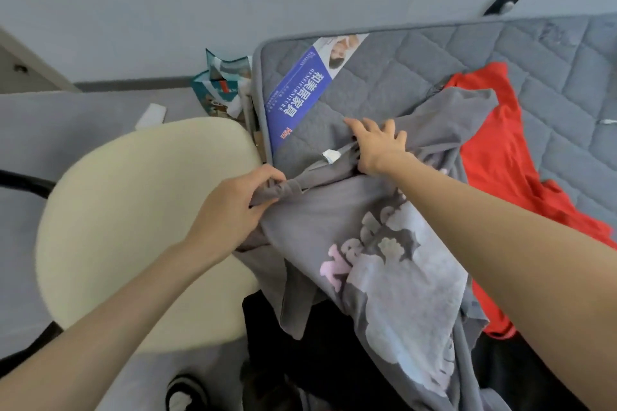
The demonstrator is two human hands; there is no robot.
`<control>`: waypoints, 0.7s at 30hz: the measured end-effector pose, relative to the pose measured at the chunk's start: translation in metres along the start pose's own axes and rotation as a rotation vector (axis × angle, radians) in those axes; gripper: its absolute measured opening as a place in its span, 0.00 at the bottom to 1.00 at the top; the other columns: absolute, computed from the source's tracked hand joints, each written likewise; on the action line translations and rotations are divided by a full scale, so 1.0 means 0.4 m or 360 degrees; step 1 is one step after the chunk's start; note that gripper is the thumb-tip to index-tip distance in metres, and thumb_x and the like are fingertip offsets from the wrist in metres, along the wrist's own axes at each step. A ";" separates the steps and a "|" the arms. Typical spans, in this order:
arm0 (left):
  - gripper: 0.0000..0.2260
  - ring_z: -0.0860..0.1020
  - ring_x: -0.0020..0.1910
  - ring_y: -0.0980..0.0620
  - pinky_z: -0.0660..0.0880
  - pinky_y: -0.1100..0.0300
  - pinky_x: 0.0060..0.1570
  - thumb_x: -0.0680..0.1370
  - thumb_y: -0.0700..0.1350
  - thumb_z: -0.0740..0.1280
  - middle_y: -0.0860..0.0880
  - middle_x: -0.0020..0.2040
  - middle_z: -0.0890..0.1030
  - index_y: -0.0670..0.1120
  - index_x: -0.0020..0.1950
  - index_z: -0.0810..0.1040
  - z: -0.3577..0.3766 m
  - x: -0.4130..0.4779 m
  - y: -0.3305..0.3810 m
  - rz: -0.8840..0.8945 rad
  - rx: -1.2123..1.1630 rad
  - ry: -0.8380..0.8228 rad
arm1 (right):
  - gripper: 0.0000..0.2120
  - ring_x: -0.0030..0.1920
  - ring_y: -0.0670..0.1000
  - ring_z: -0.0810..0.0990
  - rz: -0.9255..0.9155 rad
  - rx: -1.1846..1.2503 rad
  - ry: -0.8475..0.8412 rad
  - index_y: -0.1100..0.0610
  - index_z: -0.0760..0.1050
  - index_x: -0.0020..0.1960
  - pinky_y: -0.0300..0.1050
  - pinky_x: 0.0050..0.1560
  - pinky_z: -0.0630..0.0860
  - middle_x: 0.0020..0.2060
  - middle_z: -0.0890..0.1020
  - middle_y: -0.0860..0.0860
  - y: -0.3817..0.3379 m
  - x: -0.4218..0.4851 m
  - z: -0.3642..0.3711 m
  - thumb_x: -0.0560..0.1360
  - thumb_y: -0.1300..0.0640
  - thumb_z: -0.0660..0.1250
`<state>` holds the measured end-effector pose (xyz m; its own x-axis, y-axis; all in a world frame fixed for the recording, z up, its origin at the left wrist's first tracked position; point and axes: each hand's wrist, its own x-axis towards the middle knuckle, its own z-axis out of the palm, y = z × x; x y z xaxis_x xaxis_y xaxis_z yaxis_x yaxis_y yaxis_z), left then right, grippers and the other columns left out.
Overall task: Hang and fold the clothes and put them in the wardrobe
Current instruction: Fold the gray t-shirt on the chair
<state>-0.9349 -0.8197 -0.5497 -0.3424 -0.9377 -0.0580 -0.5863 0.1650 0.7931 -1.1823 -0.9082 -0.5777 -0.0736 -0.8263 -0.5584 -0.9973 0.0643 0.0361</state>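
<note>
A grey T-shirt [384, 260] with a pale cartoon print lies over the corner of the quilted grey mattress [417, 70] and hangs off its near edge. My left hand [240, 207] grips a bunched part of the shirt at the mattress corner. My right hand [377, 147] lies on the shirt near its collar and white label, fingers spread over the cloth and thumb tucked into a fold. A red garment [500, 150] is spread on the mattress to the right, partly under the grey shirt.
A cream round chair seat [133, 210] with a black frame stands left of the bed. A printed bag [223, 83] leans at the wall by the mattress corner. Dark clothing [317, 344] sits low in the middle. A wardrobe edge [20, 63] shows far left.
</note>
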 end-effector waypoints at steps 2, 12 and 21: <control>0.15 0.69 0.29 0.60 0.64 0.66 0.30 0.75 0.38 0.68 0.61 0.32 0.71 0.57 0.53 0.72 -0.025 -0.027 -0.012 -0.0016 0.0111 0.0042 | 0.29 0.69 0.61 0.57 -0.0002 -0.0132 -0.0028 0.47 0.60 0.72 0.57 0.66 0.58 0.70 0.64 0.55 -0.027 0.000 -0.008 0.73 0.60 0.61; 0.18 0.74 0.36 0.49 0.64 0.61 0.32 0.75 0.60 0.62 0.51 0.33 0.75 0.46 0.38 0.72 -0.159 -0.237 -0.067 -0.0742 0.0002 0.0020 | 0.06 0.58 0.55 0.71 -0.0430 -0.0255 0.0391 0.53 0.71 0.41 0.51 0.66 0.56 0.46 0.80 0.53 -0.145 -0.174 -0.027 0.73 0.52 0.64; 0.01 0.76 0.44 0.54 0.71 0.56 0.42 0.79 0.48 0.63 0.54 0.45 0.78 0.52 0.50 0.74 -0.404 -0.529 0.009 -0.0332 -0.0082 0.0580 | 0.13 0.46 0.60 0.71 -0.0430 0.0108 0.1261 0.58 0.68 0.50 0.49 0.42 0.60 0.44 0.78 0.55 -0.271 -0.551 -0.109 0.67 0.66 0.64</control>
<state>-0.7458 -0.6702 -0.4366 0.0670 -0.9977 -0.0099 -0.5747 -0.0467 0.8170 -1.0584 -0.7574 -0.4225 0.1599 -0.9650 0.2078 -0.9806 -0.1795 -0.0791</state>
